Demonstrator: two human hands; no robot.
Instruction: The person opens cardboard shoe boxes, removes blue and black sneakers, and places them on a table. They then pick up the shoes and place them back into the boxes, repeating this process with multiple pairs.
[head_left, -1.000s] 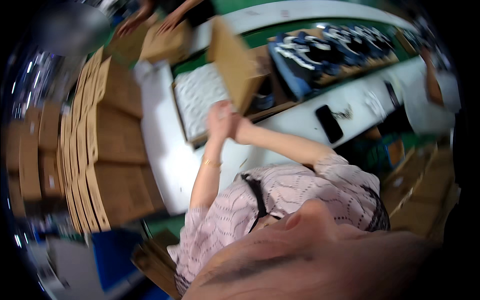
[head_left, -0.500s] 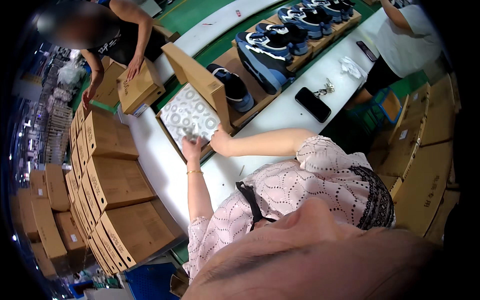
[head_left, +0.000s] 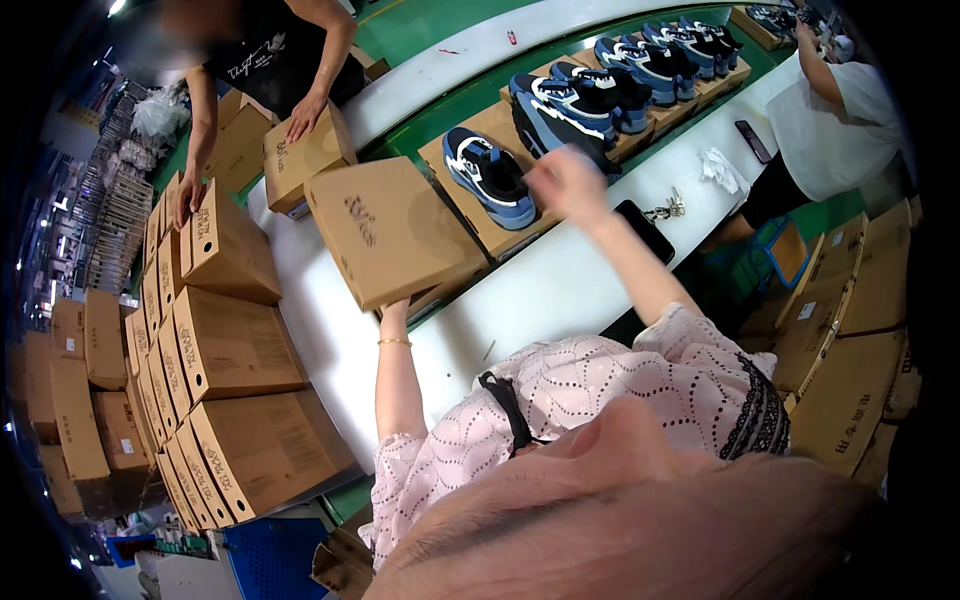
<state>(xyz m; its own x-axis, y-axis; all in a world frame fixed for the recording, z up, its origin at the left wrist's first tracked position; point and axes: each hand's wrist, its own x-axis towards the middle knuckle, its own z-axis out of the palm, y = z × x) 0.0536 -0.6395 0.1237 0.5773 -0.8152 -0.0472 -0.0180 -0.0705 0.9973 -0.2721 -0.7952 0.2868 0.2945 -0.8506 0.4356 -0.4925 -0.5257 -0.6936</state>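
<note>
A brown cardboard shoebox [head_left: 385, 235] lies in front of me with its lid down. At its near edge is my left hand [head_left: 396, 307], its fingers hidden beneath the lid's edge. Smeared by motion, my right hand [head_left: 568, 187] hovers by a blue, black and white sneaker [head_left: 487, 178]; whether it touches anything I cannot tell. The sneaker rests on an open box [head_left: 515, 238] just right of the shoebox. Behind my right hand, another sneaker [head_left: 560, 125] leans tilted on its side.
Several sneakers [head_left: 650, 70] line the boxes running to the far right. A phone [head_left: 643, 230], keys [head_left: 668, 206] and a white cloth [head_left: 720, 170] lie on the white table [head_left: 470, 340]. Stacked shoeboxes [head_left: 245, 345] stand at left. Across the table, a co-worker's hand [head_left: 308, 115] rests on another box [head_left: 305, 155].
The shoebox lid has come down over the patterned wrapping paper. My right hand has left the box and moved right, toward the sneakers. My left hand stays at the box's near edge.
</note>
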